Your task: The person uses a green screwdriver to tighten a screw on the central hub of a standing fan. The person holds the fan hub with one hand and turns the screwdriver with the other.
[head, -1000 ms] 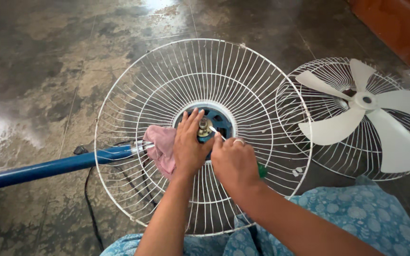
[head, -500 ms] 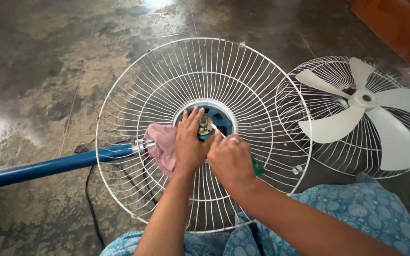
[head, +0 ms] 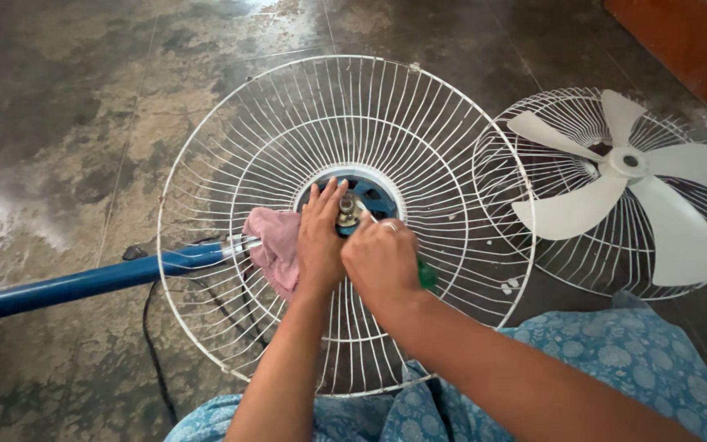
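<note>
Here the white wire fan guard (head: 345,221) lies face-up on the mottled concrete floor (head: 67,123), and both hands work at its middle. The left hand (head: 321,241) rests flat on the blue hub (head: 370,192) at the guard's centre, fingers stretched out and close together, its palm pressing a pink cloth (head: 272,250) against the wires just left of the hub. The right hand (head: 382,262) is curled into a closed grip just below the hub, wrapped around a green-handled tool (head: 427,277), most likely a screwdriver; only the green end shows past the heel of the hand. A ring sits on one finger of that hand. The metal motor shaft (head: 347,211) stands up from the hub between the two hands, touching or nearly touching the left fingers.

A blue fan pole (head: 83,282) runs out from under the guard's left side, with a black cord (head: 153,344) trailing on the floor beneath it. Right of the guard, and overlapping its rim, lies a second wire guard (head: 533,147) carrying the white fan blade (head: 632,188). Blue patterned clothing (head: 615,352) covers the person's lap below the guard.
</note>
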